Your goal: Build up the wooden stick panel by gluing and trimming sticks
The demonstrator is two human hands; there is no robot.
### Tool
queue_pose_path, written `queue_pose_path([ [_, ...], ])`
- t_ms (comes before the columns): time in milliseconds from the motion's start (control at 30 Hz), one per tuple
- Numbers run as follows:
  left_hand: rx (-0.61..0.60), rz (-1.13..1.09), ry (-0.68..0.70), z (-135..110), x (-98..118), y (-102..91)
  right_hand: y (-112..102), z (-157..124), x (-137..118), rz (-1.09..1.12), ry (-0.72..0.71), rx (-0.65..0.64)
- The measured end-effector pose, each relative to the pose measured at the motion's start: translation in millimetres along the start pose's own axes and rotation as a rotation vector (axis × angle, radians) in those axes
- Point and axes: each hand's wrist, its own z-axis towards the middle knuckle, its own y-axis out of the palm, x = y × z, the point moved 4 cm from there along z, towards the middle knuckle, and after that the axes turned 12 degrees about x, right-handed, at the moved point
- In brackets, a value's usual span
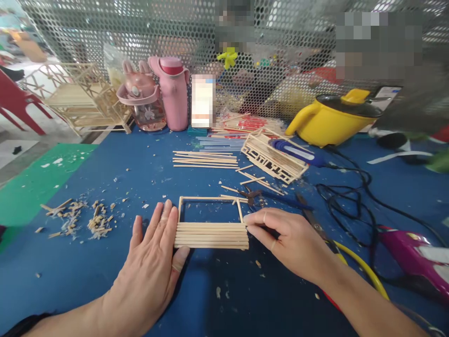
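2 bare hands reach in from the near side. The left hand (150, 252) lies palm down on the blue counter (115, 187), its grip released, fingers straight along the left end of 1 stick frame (212, 236) and thumb touching its lower left corner. The right hand (289, 241) has its grip pinched, thumb and index finger on the frame's right end. The frame lies flat between them, with roughly 6 sticks side by side in its near part and 1 open rectangle beyond.

Past it are about 5 loose sticks (205, 160) in a row, 1 slatted lattice piece (261, 157) with 1 blue tool (298, 152) lying on it, and 1 pair of pliers (286, 198). 2 scrap heaps (68, 217) sit to the left; 1 purple tool (414, 255) is at the right.

Of the containers, 1 yellow pot (326, 125) is lidded, its contents hidden; 1 pink bottle (174, 100) stands closed beside 1 rabbit-eared jar (149, 114) with a see-through body, its contents unclear.

Blue surface extends between the forearms and leftward to the scraps; green surface (21, 196) borders it at the left, and 1 perforated panel (140, 28) rises behind the back edge.
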Motion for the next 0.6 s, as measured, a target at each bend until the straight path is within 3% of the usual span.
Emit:
queue_pose_path([
  [600,0.016,-0.036,-0.038,-1.6,-3.6,-3.2,0.9,-0.9,-9.1,-0.033,-0.013,0.128],
])
